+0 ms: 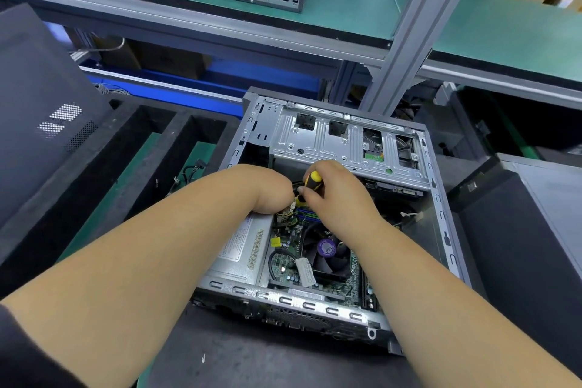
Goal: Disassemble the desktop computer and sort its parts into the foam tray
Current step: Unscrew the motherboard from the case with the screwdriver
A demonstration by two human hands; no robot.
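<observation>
at frame centre the right hand [338, 195] grips a yellow-and-black screwdriver [310, 184] inside the open computer case [441, 198]; the left hand [271, 190] reaches in beside it, its fingers hidden, so i cannot tell its grip. a slipped tip could gouge the motherboard [285, 261] or snag cables. the foam tray [132, 148] lies at left.

From my remote seat: two bare forearms fill lower frame, no gloves, no watch, no rings, no wrist strap that I can make out. Left hand [271, 189] and right hand [337, 195] both uncovered. Dark sleeve [28, 353], black or near-black, plain fabric, shows at 8 o'clock corner on left upper arm. Right arm bare to frame edge at 4 o'clock.
</observation>
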